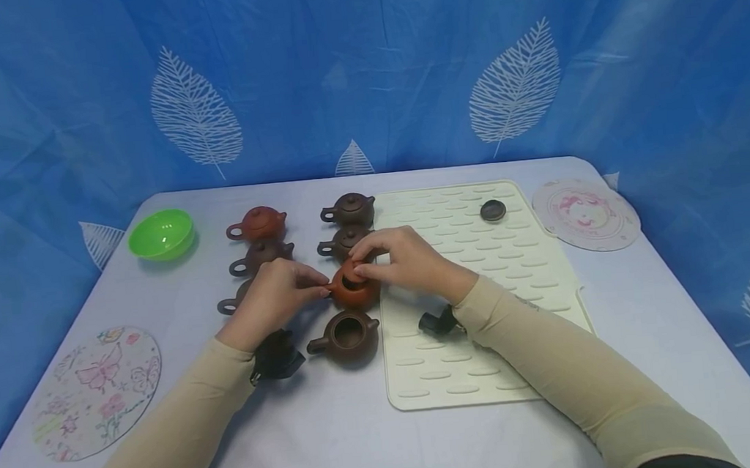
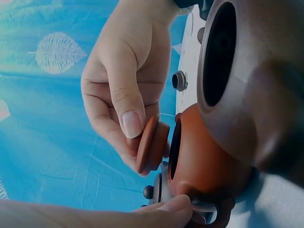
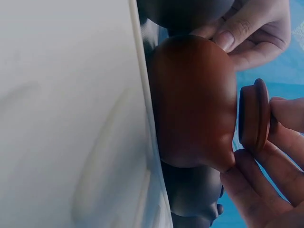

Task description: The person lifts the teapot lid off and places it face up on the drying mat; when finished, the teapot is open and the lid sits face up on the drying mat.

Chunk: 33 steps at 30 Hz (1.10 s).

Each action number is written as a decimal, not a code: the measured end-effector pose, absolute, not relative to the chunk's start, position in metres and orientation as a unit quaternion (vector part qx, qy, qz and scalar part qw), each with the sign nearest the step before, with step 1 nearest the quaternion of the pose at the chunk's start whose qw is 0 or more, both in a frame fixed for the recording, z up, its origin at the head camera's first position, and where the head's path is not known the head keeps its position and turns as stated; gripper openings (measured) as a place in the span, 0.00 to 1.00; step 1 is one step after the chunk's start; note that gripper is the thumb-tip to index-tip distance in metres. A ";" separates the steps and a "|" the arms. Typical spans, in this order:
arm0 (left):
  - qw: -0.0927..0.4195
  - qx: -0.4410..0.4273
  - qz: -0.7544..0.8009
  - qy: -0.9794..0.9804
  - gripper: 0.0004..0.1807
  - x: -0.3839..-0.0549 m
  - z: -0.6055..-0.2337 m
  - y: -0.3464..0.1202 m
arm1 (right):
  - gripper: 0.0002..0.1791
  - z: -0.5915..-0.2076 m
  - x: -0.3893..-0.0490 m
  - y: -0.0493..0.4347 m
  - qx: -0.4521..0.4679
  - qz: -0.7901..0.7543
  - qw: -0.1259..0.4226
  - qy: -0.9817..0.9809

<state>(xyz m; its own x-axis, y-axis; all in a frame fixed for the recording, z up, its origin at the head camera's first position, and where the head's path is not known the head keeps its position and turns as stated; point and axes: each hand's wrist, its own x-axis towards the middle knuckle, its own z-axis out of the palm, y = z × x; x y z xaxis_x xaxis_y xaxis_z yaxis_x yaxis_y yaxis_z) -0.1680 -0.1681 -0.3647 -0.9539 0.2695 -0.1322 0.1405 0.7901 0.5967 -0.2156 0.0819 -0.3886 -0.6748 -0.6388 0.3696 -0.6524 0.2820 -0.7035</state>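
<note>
A reddish-brown clay teapot stands with its top uncovered, at the left edge of the cream mat. My left hand pinches its handle between thumb and fingers. Its matching lid is pinched by my right hand, tilted just above the teapot's opening and apart from the rim. In the right wrist view a fingertip of the right hand is at the spout. Nearer to me, a dark brown teapot also stands without a lid.
Lidded teapots stand behind, with another column to the left. On the cream mat lies a small dark lid. A green bowl is at back left; round patterned mats lie at both sides.
</note>
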 end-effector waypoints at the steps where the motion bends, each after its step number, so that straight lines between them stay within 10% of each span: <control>1: 0.105 0.109 0.305 0.940 0.10 -0.168 -0.365 -0.168 | 0.07 -0.388 -0.216 0.082 0.402 0.446 0.008 -0.800; 33: 0.109 0.099 0.314 0.938 0.11 -0.168 -0.361 -0.168 | 0.14 -0.374 -0.230 0.115 0.284 0.492 -0.037 -0.822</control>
<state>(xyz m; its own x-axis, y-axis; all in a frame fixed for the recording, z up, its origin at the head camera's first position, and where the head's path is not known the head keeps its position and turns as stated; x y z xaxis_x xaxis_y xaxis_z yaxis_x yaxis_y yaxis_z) -0.1677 -0.1682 -0.3614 -0.9563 0.2553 -0.1426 0.1179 0.7829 0.6109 -0.2303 0.1151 -0.3742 -0.8362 -0.5027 0.2190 -0.4305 0.3544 -0.8301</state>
